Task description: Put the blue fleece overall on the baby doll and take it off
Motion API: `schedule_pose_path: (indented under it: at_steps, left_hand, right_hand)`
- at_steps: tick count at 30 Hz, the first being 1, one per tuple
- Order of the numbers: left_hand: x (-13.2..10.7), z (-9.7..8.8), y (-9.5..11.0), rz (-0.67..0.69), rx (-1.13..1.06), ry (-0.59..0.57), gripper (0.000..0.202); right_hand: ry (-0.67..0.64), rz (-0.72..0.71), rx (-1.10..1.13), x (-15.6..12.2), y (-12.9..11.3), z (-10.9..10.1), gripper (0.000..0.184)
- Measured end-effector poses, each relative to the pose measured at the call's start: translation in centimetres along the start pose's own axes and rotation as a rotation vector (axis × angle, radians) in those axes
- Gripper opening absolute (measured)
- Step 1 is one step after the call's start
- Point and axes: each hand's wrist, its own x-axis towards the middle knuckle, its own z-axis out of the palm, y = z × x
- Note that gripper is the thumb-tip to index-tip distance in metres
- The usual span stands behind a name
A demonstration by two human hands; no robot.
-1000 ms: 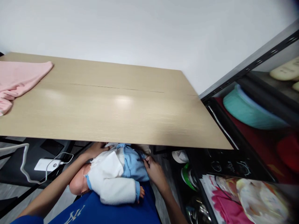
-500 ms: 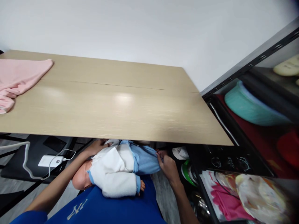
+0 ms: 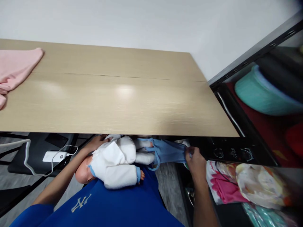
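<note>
A baby doll (image 3: 121, 176) lies on its side across my lap, its head to the left. It wears a white fleecy top with blue trim, and its white-clothed legs are bare of the blue trousers (image 3: 169, 151) down to about the feet. Stretched out to the right, the trousers are pinched at their far end by my right hand (image 3: 197, 162). My left hand (image 3: 97, 142) grips the doll at its upper body by the table edge; the table partly hides these fingers.
The wooden table (image 3: 118, 107) spans the view above my lap. Pink cloth (image 3: 16, 67) lies on its left end. A white power bank (image 3: 54, 156) with a cable rests on a black seat at left. Shelves at right hold a teal basin (image 3: 267, 94) and packaged things.
My right hand has moved to the right, pulling the blue trousers down off the doll's hips and legs. My left hand stays on the doll. The view has shifted slightly.
</note>
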Motion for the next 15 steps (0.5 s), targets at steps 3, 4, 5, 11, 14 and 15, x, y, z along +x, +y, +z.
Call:
schedule_pose_path:
  at_steps: [3, 4, 5, 11, 14, 15]
  left_hand:
    - [-0.1, -0.3, 0.0, -0.045, 0.014, 0.001, 0.089]
    - [-0.1, -0.4, 0.0, -0.052, 0.015, 0.002, 0.090]
    - [-0.1, -0.4, -0.1, -0.054, 0.014, 0.003, 0.090]
    - [-0.2, -0.4, 0.0, -0.044, -0.037, -0.005, 0.087]
    - [-0.3, -0.5, 0.3, -0.036, -0.026, 0.000, 0.088]
    - [-0.3, -0.5, 0.4, -0.033, -0.024, 0.003, 0.089]
  right_hand:
    - [0.119, 0.089, -0.035, -0.3, 1.8, -1.6, 0.017]
    - [0.157, 0.105, -0.042, -0.4, 2.4, -2.2, 0.016]
    - [0.198, 0.122, -0.051, -0.5, 3.0, -2.8, 0.015]
    - [0.489, 0.206, -0.092, -0.5, 7.0, -6.0, 0.032]
    - [0.577, 0.236, -0.095, -0.3, 8.4, -7.1, 0.040]
    - [0.591, 0.237, -0.100, -0.1, 8.4, -7.3, 0.041]
